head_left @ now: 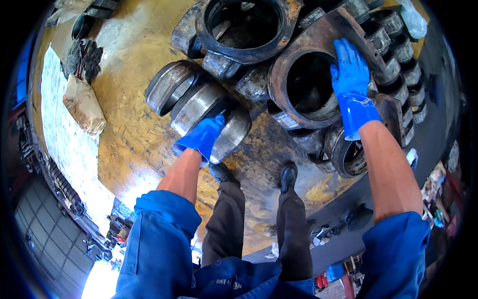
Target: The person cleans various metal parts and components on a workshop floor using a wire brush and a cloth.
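My left hand point(203, 133), in a blue rubber glove, rests against a row of thick steel rings lying on their sides. Its fingers are bent at the gap between the middle ring point(194, 105) and the nearest ring point(233, 133). A small pointed glint shows at the fingertips; I cannot make out what it is. Farther left leans a rust-streaked ring point(162, 92). My right hand point(350, 74), gloved the same way, lies flat with fingers stretched on a rusty cast housing point(284, 82), beside its large round bore.
A second big housing point(286, 37) stands beyond. Rows of small metal blocks point(391, 70) line the right, with another round part point(341, 162) below the rusty housing. A brown paper bag point(84, 105) lies by a white sheet point(62, 144) at left. My feet stand on the worn yellow floor point(134, 124).
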Tool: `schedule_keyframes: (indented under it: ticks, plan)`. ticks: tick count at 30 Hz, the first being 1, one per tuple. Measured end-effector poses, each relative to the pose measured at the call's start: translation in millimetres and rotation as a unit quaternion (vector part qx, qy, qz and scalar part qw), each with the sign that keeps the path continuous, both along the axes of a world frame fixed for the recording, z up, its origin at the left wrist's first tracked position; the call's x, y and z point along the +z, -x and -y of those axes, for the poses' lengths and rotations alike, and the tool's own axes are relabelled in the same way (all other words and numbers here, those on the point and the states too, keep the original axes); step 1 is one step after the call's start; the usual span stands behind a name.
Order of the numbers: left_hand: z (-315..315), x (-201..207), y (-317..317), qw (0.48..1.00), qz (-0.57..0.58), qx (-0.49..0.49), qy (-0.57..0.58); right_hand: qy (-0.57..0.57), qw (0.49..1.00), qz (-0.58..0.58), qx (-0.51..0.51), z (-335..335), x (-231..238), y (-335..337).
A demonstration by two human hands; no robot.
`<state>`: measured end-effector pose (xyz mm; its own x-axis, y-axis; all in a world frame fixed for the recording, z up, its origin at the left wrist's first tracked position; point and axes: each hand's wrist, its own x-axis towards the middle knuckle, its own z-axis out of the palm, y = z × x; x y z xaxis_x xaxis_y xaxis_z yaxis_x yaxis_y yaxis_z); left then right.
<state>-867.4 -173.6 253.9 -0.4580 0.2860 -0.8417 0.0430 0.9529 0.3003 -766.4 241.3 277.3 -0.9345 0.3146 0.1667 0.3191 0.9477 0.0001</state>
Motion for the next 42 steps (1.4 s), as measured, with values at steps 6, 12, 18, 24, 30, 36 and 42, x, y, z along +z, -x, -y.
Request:
schedule_keyframes:
  ticks: [6, 12, 18, 24, 30, 36, 42]
  plan:
    - [29.6, -55.9, -2.1, 0.995, -0.059, 0.072, 0.027, 0.013, 1.000, -0.003, 0.010, 5.0, 2.8, 10.4]
    - [43.7, -12.3, -52.2, 0.947, -0.198, 0.163, -0.194, 0.000, 1.000, 0.004, 0.001, -2.0, 3.6, -5.6]
    - [63.2, 34.2, -97.2, 0.868, -0.407, 0.161, -0.233, 0.021, 0.999, -0.027, 0.012, 3.7, 0.2, 3.6]
    - [25.6, -20.8, -107.1, 0.879, -0.455, -0.063, -0.126, 0.017, 0.999, -0.028, -0.003, 3.4, 0.7, 3.8]
    - [33.7, -26.7, -106.2, 0.888, -0.433, -0.100, -0.116, -0.024, 0.996, -0.088, 0.002, 2.1, -9.0, 1.9]
    - [-75.3, 17.5, -172.9, 0.885, -0.407, 0.141, -0.178, 0.032, 0.998, -0.060, -0.014, 5.5, 3.6, -2.3]
    - [-202.8, 14.5, -272.7, 0.787, 0.028, 0.512, -0.344, 0.169, 0.972, 0.042, 0.158, -73.2, 107.2, -80.9]
